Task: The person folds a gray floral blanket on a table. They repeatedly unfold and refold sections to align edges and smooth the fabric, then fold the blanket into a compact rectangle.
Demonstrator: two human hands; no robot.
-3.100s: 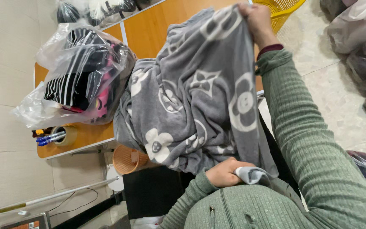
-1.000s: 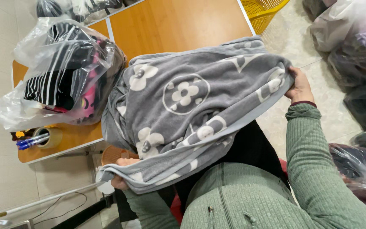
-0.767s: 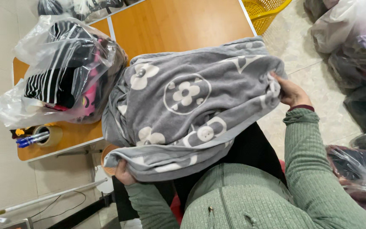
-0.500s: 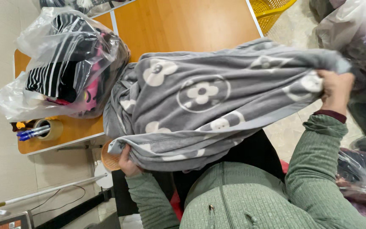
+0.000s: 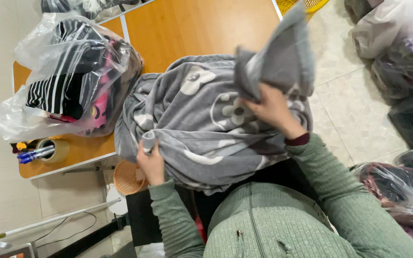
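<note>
Your left hand [image 5: 151, 162] pinches the grey flowered blanket's [image 5: 201, 129] edge; your right hand [image 5: 271, 110] grips a raised fold (over the wooden table [image 5: 192, 28]); the clothes bag [image 5: 68, 81] sits beside.

Setting: clothing sorting or packing room. Evidence: clear plastic bags of garments [image 5: 68, 81] on wooden worktop [image 5: 201, 28], more bagged clothes [image 5: 397, 43] on tiled floor [image 5: 354, 105], tape roll [image 5: 56, 149], pens [image 5: 34, 154].

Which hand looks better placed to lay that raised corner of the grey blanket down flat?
Right, probably. The right hand already grips the lifted corner of the grey blanket above the wooden table, while the left hand pinches the near edge.
</note>
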